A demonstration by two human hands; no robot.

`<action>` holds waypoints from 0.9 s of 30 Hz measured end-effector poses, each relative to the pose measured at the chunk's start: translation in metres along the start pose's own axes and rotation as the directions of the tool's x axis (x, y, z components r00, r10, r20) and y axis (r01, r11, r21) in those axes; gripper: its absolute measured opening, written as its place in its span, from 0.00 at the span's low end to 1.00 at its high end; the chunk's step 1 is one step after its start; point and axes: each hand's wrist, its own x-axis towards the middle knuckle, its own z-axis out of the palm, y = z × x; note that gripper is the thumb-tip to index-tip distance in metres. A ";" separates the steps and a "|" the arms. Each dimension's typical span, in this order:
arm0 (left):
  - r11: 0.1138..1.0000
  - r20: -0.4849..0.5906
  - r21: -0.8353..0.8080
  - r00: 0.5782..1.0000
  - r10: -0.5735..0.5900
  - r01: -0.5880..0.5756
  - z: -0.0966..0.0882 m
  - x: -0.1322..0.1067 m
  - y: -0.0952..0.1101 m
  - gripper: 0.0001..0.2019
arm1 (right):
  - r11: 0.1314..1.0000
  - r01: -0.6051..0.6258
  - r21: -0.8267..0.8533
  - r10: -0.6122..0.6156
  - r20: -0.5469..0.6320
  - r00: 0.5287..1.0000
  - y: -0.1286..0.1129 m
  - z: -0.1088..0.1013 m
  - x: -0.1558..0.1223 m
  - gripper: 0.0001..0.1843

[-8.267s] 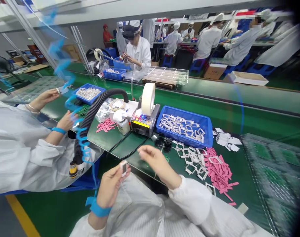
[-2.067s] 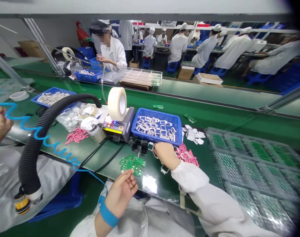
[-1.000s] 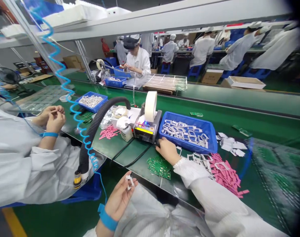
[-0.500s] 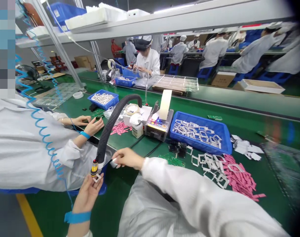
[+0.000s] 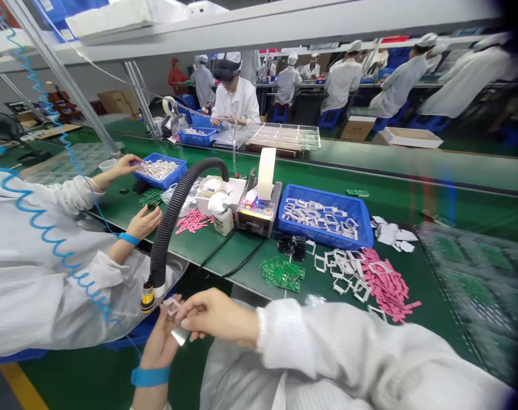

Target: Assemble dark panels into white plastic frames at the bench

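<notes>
My left hand (image 5: 160, 341), with a blue wrist strap (image 5: 150, 376), is closed on a small white square frame (image 5: 172, 306). It is held in the air in front of the bench edge, close beside the end of a black corrugated hose (image 5: 159, 256) and a yellow-and-black fitting (image 5: 147, 298). My right hand (image 5: 216, 314) reaches in from the right, its fingertips pinching a thin shiny silvery piece (image 5: 181, 335). That piece is right below the frame, over my left palm. Whether piece and frame touch, I cannot tell.
A blue tray (image 5: 327, 232) of white frames stands near a tape dispenser (image 5: 257, 208). Green circuit boards (image 5: 282, 273), loose white frames (image 5: 343, 267) and pink strips (image 5: 385, 282) lie on the bench. At left, a co-worker's hand (image 5: 126, 165) is at another blue tray (image 5: 160, 181).
My right hand has come down and left with the silvery piece, meeting my left hand at the white frame. The co-worker's far hand has moved up to the tray. The view has shifted right.
</notes>
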 end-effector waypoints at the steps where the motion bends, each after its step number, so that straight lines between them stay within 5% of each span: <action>1: 0.998 0.050 0.005 0.997 -0.064 0.064 0.010 -0.006 -0.010 0.10 | 0.999 0.040 -0.007 -0.040 -0.006 0.999 -0.007 -0.011 -0.022 0.07; 3: 0.984 0.222 -0.010 0.960 -0.170 0.176 0.033 -0.025 -0.029 0.11 | 0.962 0.225 -0.153 -0.238 -0.071 0.969 -0.017 -0.035 -0.062 0.11; 7: 0.933 0.643 0.036 0.706 -0.296 0.359 0.088 -0.067 -0.041 0.17 | 0.752 0.291 -0.592 -0.487 -0.201 0.850 -0.020 -0.074 -0.114 0.08; 9: 0.929 0.748 0.106 0.587 -0.309 0.354 0.113 -0.081 -0.038 0.17 | 0.653 0.308 -0.693 -0.551 -0.156 0.820 -0.018 -0.086 -0.126 0.07; 11: 0.935 0.791 0.167 0.523 -0.317 0.314 0.132 -0.090 -0.035 0.18 | 0.597 0.355 -0.720 -0.602 -0.110 0.791 -0.016 -0.093 -0.132 0.08; 15: 0.951 0.801 0.230 0.515 -0.306 0.207 0.154 -0.099 -0.034 0.19 | 0.500 0.420 -0.758 -0.733 -0.111 0.672 -0.015 -0.100 -0.141 0.07; 19: 0.962 0.803 0.249 0.532 -0.268 0.110 0.166 -0.109 -0.037 0.19 | 0.299 0.312 -0.902 -0.910 -0.171 0.378 -0.011 -0.102 -0.150 0.06; 21: 0.964 0.805 0.263 0.540 -0.246 0.047 0.170 -0.113 -0.038 0.18 | 0.237 0.234 -0.943 -0.942 -0.164 0.293 -0.008 -0.103 -0.155 0.07; 27: 0.953 0.833 0.289 0.516 -0.201 -0.096 0.174 -0.114 -0.045 0.17 | 0.240 0.177 -0.955 -0.938 -0.181 0.295 -0.003 -0.110 -0.162 0.07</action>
